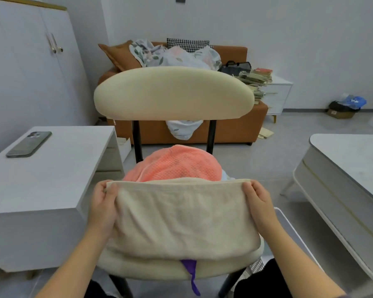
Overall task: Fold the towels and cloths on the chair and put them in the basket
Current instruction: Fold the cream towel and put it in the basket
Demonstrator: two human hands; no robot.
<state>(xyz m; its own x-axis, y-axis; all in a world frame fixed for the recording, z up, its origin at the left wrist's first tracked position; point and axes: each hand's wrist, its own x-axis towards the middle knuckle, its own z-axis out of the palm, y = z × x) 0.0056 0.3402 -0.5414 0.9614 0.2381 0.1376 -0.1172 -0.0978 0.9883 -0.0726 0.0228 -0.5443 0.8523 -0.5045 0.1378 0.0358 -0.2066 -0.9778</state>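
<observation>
Likely home living room, sofa (235, 125), wardrobe (30, 72)

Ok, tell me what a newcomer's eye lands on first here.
The beige towel spread over the chair seat, its top corners pinched by the left hand and right hand. Behind it sits a bright orange cloth; a purple cloth dangles off the seat's front edge.

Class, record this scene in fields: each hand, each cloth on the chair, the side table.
Left hand: pinches the beige towel at its upper left corner
Right hand: pinches its upper right corner
Beige towel: held spread over the chair seat
Orange cloth: heaped behind the towel
Purple cloth: hangs off the seat's front edge
Side table: phone lying on it
</observation>
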